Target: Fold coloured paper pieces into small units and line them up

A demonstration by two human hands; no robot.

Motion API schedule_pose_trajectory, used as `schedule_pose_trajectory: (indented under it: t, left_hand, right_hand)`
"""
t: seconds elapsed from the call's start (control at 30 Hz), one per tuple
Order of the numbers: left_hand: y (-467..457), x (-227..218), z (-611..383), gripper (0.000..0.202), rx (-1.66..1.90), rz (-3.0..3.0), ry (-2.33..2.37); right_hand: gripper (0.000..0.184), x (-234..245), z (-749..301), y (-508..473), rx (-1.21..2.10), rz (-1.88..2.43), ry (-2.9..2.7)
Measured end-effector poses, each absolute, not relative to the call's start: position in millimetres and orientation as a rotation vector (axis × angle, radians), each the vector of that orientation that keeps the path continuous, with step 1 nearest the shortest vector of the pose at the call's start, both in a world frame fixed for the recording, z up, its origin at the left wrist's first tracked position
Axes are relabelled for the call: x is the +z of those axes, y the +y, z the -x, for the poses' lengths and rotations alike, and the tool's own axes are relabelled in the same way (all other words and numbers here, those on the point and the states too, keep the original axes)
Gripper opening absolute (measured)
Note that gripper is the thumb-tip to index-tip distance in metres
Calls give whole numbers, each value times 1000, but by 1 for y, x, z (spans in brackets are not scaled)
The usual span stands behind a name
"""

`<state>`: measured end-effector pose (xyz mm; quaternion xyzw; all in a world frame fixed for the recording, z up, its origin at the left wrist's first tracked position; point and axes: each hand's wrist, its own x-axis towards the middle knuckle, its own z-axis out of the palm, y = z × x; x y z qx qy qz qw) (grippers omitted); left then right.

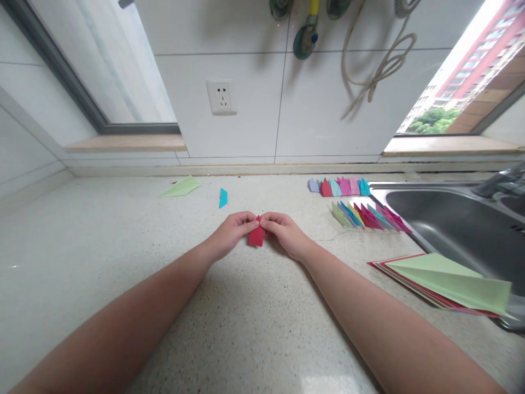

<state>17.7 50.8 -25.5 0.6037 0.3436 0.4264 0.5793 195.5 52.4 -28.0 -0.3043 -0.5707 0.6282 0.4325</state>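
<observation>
A small folded red paper piece is held just above the speckled countertop in the middle of the view. My left hand pinches its top left edge with closed fingers. My right hand pinches its top right side the same way. The fingertips of both hands meet over the paper.
A light green folded paper and a small blue folded piece lie farther back. Two rows of coloured folded pieces sit right of my hands. A stack of paper sheets overlaps the steel sink. A wall socket faces me.
</observation>
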Motion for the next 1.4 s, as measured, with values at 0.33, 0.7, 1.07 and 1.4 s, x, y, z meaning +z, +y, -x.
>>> schedule_pose_trajectory:
  t: [0.33,0.7,1.07,1.4]
  left_hand:
    - [49,-20,-16,22,901,-1389,784]
    - [53,-27,-19,22,1120,-1330,858]
    - [54,-27,-21,26,1152,-1277,882]
    - [55,-27,-19,28,1115,-1339,905]
  right_hand:
    - [22,-30,-205,52,1592,626,-1548]
    - [25,-24,-195,51,1540,759,-1420]
    - [23,-28,-196,56,1415,873,-1279]
    - [24,-25,-197,53,1538,780,-1187]
